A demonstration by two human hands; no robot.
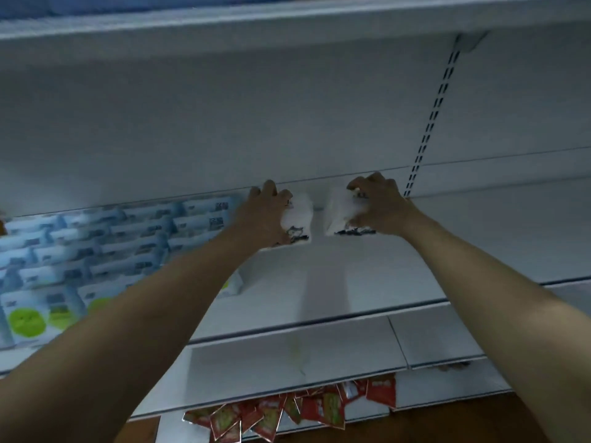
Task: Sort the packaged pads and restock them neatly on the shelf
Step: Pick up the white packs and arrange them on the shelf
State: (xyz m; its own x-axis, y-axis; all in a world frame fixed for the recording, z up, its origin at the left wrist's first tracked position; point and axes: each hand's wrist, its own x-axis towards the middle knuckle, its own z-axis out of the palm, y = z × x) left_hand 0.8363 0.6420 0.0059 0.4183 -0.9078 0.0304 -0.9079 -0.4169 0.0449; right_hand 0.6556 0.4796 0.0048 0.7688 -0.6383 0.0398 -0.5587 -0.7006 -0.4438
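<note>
the left hand [265, 212] and right hand [377, 204] each clutched a white pack [300, 215], fingers curled over the top. both packs were held deep on the shelf [351, 282], likely to extend the stocked row [112, 238] from the back.

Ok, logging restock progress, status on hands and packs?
Left hand grips white pack. Right hand grips second pack. Both at shelf back. Nothing blocking.

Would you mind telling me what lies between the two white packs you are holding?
Nothing: in the head view, only bare shelf shows in the gap between the left pack and the right pack.
</note>
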